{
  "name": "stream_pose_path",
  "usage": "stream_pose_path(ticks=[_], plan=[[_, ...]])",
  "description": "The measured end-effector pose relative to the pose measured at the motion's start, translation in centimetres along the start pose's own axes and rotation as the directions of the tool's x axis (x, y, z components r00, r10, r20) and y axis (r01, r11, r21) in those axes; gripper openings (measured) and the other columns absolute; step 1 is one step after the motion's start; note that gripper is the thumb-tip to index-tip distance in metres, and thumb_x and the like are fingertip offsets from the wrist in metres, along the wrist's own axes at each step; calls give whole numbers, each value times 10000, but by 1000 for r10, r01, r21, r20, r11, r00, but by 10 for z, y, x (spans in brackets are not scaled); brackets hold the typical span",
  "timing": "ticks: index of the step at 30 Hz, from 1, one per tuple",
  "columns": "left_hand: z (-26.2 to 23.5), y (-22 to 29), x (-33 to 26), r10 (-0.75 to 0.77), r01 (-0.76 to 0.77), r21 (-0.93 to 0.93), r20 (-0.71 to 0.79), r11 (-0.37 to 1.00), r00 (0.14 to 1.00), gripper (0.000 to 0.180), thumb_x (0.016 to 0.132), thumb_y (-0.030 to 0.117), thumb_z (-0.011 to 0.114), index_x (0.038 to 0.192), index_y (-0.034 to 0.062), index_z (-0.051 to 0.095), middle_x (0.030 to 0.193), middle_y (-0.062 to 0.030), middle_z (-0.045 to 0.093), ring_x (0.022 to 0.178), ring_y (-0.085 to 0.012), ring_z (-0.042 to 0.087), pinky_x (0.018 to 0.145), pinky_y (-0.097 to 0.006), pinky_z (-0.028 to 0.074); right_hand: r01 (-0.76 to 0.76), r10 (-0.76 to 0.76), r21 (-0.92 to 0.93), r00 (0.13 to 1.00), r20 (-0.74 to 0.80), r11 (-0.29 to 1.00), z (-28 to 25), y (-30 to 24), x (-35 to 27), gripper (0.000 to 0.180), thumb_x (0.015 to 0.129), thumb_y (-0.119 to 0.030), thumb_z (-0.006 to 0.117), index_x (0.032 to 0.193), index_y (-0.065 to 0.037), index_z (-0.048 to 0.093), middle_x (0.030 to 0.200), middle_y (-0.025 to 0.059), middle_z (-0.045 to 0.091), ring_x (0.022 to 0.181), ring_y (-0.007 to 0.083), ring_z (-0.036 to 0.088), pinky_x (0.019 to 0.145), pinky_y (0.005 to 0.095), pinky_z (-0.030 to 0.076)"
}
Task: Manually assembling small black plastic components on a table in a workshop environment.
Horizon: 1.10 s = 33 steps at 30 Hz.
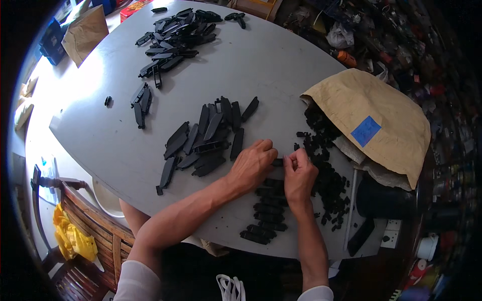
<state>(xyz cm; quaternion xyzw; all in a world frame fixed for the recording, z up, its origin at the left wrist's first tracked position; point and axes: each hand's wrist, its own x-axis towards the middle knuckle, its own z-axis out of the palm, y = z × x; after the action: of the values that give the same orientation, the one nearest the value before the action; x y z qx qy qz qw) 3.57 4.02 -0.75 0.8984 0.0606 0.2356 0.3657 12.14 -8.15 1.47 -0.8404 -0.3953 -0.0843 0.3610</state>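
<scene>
My left hand [252, 164] is closed round one end of a black plastic part [277, 162], most of it hidden by the fingers. Thumb and fingers of my right hand [299, 175] pinch at the other end of that part; any smaller piece between them is too hidden to make out. Just below both hands lies a column of similar black parts [269, 217], set side by side. A loose pile of long black plastic pieces [213, 125] lies beyond my left hand. Right of my right hand, many small black clips [329, 188] are scattered.
A brown paper sack [386, 110] with a blue patch lies on its side at the right, small clips spilling from its mouth. More black pieces [173, 37] are heaped at the table's [261, 65] far end. A wooden chair [95, 220] stands at the lower left.
</scene>
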Motion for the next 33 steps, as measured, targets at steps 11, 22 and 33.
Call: stream_pose_path(ticks=[11, 22, 33], plan=[[0, 0, -2, 14, -14, -48, 0, 999, 1000, 224, 641, 23, 710, 815, 21, 568, 860, -117, 517, 878, -328, 544, 727, -421, 460, -138, 140, -36, 896, 422, 990, -30, 6, 23, 145, 772, -4, 666, 775, 24, 524, 685, 92, 572, 615, 177, 553, 582, 291, 455], [-11, 4, 4, -13, 18, -105, 53, 994, 999, 225, 625, -46, 675, 831, 2, 601, 848, -132, 529, 826, -345, 562, 690, -405, 469, 172, -171, 60, 759, 628, 983, -33, 19, 36, 16, 792, 7, 543, 798, 18, 532, 808, 222, 559, 823, 423, 560, 690, 477, 448], [-13, 1, -1, -45, 54, -98, 94, 994, 995, 290, 620, -56, 726, 881, -3, 611, 845, -133, 541, 795, -336, 580, 690, -401, 469, -215, 211, 67, 976, 61, 974, -98, 22, -44, 62, 770, 18, 636, 831, 2, 636, 763, 66, 579, 639, 144, 561, 572, 262, 456]])
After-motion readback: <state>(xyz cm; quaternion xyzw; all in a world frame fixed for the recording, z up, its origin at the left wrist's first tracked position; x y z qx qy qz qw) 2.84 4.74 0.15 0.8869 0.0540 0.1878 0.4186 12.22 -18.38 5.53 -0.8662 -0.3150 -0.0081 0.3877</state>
